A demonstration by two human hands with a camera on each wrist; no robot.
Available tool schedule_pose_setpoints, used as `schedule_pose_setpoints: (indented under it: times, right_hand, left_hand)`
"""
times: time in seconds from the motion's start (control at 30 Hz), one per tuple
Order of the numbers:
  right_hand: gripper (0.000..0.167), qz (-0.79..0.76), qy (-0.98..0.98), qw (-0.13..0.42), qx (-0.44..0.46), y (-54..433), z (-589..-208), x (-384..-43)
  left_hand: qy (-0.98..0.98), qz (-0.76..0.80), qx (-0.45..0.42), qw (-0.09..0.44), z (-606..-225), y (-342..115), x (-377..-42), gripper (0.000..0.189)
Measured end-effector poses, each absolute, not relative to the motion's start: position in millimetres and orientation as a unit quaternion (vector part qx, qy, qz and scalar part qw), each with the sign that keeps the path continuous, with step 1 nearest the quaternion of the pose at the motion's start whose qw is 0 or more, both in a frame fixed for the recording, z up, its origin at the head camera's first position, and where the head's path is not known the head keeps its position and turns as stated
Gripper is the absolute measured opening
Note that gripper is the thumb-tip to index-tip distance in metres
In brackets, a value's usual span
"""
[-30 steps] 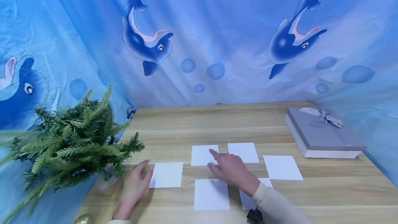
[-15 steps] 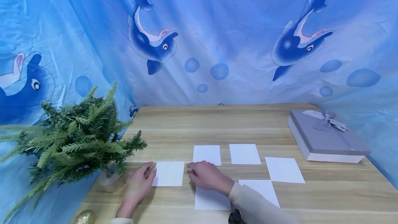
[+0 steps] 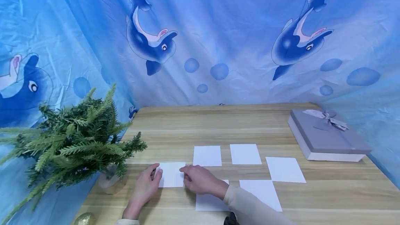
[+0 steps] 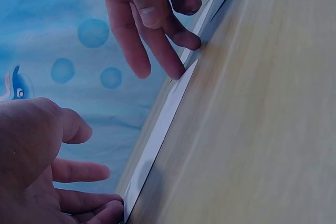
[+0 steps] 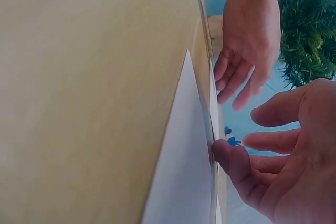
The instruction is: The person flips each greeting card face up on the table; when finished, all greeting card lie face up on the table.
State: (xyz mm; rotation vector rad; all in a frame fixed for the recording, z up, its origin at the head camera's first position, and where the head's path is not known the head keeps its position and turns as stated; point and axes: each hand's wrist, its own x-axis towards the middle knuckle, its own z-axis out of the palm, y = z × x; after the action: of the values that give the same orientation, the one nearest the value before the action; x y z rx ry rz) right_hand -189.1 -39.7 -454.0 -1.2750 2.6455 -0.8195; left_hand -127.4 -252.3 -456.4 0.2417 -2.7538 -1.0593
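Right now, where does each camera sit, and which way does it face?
Head: on the head, facing forward and down at white sheets; left hand, right hand, sleeves show.
Left wrist: on that wrist, looking low across the table; left hand near, right beyond.
Right wrist: likewise, toward the plant; right hand near, left beyond.
Both wrist views share both hands and table.

A table (image 3: 218, 124) in pale wood, its grain running side to side, carries six square white sheets (image 3: 207, 155) — spread in a loose ring. The left sheet (image 3: 171, 175) lies apart from its neighbours; the right sheet (image 3: 285, 169) and the front right sheet (image 3: 265, 191) appear to meet at a corner. Towards the far right sits a box (image 3: 335, 138) with a grey lid and a ribbon bow (image 3: 328, 117). At the left edge stands a pot (image 3: 110, 185) of evergreen sprigs (image 3: 81, 141) — nearer, along that edge, a gold ball (image 3: 85, 219).
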Motion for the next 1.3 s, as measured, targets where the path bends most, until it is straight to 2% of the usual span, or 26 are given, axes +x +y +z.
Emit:
schedule_pose_setpoints:
  times: [0.33,0.67,0.8,1.07,1.3]
  right_hand:
    - [0.037,-0.364,0.835,0.098,-0.402,-35,-453,-190]
    - [0.031,-0.402,0.835,0.105,-0.361,-36,-453,-184]
    - [0.031,-0.423,0.831,0.098,-0.348,-35,-450,-182]
    - [0.027,-0.489,0.801,0.060,-0.339,-34,-444,-181]
    - [0.024,-0.505,0.797,0.028,-0.331,-31,-450,-182]
  left_hand:
    - [-0.914,-0.382,0.093,0.100,-457,-251,-129,0.040]
    - [-0.901,-0.398,0.112,0.133,-458,-253,-130,0.034]
    - [-0.893,-0.411,0.118,0.140,-456,-253,-129,0.033]
    - [-0.868,-0.443,0.127,0.187,-448,-252,-127,0.029]
    - [-0.866,-0.447,0.143,0.174,-449,-254,-128,0.028]
